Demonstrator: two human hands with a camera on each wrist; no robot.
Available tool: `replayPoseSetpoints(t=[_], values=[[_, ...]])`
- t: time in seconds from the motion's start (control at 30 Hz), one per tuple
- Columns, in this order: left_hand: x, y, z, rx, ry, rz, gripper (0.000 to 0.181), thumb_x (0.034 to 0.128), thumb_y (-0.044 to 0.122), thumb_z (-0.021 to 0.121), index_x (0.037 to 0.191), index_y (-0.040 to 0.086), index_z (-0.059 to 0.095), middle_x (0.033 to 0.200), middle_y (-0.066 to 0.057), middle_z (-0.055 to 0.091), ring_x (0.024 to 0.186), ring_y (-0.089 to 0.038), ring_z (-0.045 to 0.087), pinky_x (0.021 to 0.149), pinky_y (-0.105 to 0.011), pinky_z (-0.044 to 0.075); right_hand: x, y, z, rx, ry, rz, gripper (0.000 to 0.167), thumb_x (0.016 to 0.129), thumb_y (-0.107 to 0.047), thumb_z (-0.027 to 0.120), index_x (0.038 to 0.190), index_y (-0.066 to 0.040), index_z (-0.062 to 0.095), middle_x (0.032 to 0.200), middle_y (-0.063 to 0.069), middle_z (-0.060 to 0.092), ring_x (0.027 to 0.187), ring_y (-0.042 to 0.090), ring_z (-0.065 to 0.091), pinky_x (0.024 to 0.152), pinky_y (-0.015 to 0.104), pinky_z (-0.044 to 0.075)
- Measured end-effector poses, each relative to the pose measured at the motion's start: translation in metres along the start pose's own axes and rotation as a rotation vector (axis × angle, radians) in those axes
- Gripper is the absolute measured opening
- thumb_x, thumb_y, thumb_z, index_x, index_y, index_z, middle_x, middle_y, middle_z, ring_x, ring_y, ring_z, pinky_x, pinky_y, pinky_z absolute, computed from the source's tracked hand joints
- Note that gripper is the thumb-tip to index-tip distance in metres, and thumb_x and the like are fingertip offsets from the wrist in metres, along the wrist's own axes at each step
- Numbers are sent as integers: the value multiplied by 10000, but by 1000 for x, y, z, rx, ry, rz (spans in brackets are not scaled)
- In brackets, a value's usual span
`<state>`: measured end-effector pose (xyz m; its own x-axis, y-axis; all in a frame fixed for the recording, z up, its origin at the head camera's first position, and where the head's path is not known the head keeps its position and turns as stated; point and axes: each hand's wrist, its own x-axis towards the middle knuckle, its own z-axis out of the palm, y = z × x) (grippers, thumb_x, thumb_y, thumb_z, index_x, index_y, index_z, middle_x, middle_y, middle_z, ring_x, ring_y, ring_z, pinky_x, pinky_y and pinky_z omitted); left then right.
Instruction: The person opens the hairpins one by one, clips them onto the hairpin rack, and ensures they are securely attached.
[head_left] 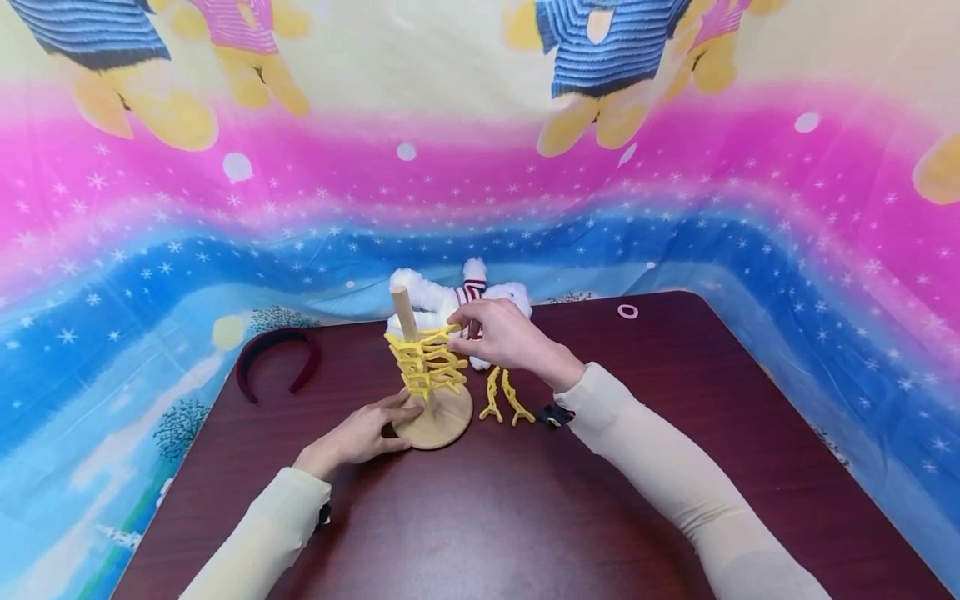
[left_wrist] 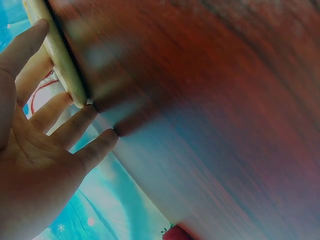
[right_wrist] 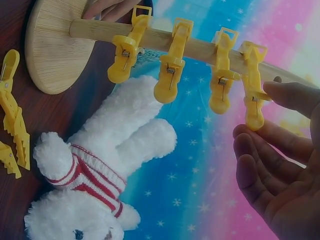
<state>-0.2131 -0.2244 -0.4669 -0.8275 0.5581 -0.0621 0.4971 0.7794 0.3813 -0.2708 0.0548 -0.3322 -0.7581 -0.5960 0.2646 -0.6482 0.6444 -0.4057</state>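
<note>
Yellow clips (right_wrist: pixel 172 60), springs (right_wrist: pixel 171 71) showing only in right-wrist view, right hand (head_left: pixel 506 331) pinching one, left hand (head_left: pixel 363 432) spread

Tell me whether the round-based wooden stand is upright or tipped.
Upright: the wooden stand has its round base flat on the dark-red table, its post rising above.

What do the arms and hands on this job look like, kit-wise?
The left hand and right hand are ungloved. The left sleeve and right sleeve are plain, cream-coloured and long. Black pieces show near both cuffs; I can't tell what they are.
</note>
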Motion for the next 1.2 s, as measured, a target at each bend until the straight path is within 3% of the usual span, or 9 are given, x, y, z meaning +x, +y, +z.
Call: replayPoseSetpoints(t=[0.27,0.77,1.2], values=[[1,-2,2,-5,-2,-15,565,914,304,728,1443,202,556,1583,-205,376,1385,-412,465,1066,-553,439,0,2,1,19,-20,6,376,878,-366,759,1187,-157,709,958,4,754,811,74,667,783,321,542],[0,-2,2,-3,-1,-7,564,915,302,728,1443,204,556,1582,-205,378,1378,-412,474,1059,-554,445,-1,2,-2,-14,17,-72,305,891,-371,747,1088,-139,759,944,-4,762,777,94,658,747,304,530],[0,-2,1,3,4,6,561,909,311,732,1433,198,567,1575,-213,386,1378,-411,474,1059,-543,450,0,4,-1,16,9,-28,384,868,-389,765,1158,-141,721,951,3,738,874,205,708,789,340,530]])
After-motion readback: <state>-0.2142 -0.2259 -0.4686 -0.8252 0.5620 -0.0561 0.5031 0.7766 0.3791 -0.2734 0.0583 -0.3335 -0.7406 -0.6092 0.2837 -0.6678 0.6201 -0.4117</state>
